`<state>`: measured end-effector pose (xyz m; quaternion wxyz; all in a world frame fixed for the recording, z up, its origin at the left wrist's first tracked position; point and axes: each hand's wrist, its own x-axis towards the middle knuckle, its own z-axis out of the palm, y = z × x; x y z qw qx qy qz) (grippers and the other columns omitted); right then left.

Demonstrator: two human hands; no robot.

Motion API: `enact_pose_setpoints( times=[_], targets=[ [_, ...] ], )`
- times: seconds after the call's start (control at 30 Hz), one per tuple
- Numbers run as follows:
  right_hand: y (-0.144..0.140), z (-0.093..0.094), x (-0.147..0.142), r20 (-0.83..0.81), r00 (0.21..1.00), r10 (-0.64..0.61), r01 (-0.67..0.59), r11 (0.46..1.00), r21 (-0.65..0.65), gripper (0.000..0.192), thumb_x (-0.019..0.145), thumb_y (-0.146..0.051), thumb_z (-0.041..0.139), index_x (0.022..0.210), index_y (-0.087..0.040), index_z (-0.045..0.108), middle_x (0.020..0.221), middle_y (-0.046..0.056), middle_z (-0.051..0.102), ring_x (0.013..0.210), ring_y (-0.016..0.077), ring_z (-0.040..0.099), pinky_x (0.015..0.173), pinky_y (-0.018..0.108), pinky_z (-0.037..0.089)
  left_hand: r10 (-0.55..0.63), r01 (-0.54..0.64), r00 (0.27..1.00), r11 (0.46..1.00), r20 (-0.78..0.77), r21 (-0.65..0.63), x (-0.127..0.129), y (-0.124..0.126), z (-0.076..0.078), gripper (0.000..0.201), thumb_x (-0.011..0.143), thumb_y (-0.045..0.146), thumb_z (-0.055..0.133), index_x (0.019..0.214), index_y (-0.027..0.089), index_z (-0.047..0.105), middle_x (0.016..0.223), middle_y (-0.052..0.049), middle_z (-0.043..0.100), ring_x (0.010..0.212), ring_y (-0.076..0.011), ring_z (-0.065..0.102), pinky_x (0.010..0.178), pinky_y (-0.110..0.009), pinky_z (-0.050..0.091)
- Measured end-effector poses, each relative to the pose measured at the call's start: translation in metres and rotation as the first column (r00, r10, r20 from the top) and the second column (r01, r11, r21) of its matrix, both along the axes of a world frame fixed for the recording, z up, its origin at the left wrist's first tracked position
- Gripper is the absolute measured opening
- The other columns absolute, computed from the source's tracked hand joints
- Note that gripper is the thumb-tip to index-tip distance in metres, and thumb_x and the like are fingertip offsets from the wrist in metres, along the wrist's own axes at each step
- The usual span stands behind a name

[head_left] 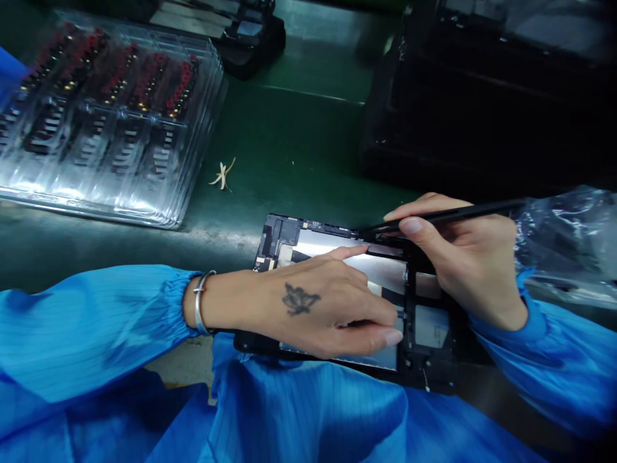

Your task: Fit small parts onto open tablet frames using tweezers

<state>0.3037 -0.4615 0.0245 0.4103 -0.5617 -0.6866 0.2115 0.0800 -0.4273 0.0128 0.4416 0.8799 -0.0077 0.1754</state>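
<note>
Clock face centred on the opened device (384,273), which lies back-up at the near edge of the green surface (289,145), its silver plate and black frame exposed. Left hand (328,305): palm down directly over the device, arm entering from 9 o'clock; index finger extended, its tip touching near the 12 o'clock edge, remaining fingers loosely bent, thumb toward 4. Whether it grips anything underneath cannot be told. Right hand (470,257): at 2 o'clock, fingers and thumb closed around a thin black tool (448,214), whose tip meets the device's 12 o'clock edge, just beside the left index fingertip. Taken from the right hand, the device lies toward 8 o'clock, close by. Surroundings: stacked clear trays (103,119) with small dark and red parts at 10 o'clock; pale scraps (222,175) between 10 and 11; large dark box (463,122) at 1; clear plastic bag (569,238) between 2 and 3, just beyond the right hand.
</note>
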Motion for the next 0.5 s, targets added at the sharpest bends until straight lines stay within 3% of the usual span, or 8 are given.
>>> enact_pose_setpoints(
  times=[0.3,0.5],
  targets=[
    [-0.0028,0.0013,0.0033,0.050,0.998,-0.028,0.027,0.999,0.028,0.015,0.098,-0.030,0.071,0.085,-0.024,0.078,0.083,-0.002,0.075,0.071,0.0115,0.067,0.056,0.026,0.047,-0.024,0.024,1.000,1.000,-0.008,-0.003,-0.0009,0.0001,-0.0001,0.032,0.107,0.029,0.051,0.077,0.020,0.047,0.067,0.007,0.052,0.068,-0.0099,0.053,0.135,-0.047,0.011],
    [-0.0031,0.0012,0.0025,0.035,0.999,-0.030,0.029,0.999,0.036,0.013,0.098,-0.030,0.072,0.086,-0.026,0.077,0.084,-0.002,0.075,0.073,0.0142,0.068,0.056,0.028,0.047,-0.028,0.028,1.000,1.000,-0.011,0.002,-0.0009,0.0010,0.0013,0.034,0.109,0.030,0.050,0.076,0.020,0.047,0.066,0.007,0.052,0.067,-0.0096,0.052,0.134,-0.046,0.014]
  ],
)
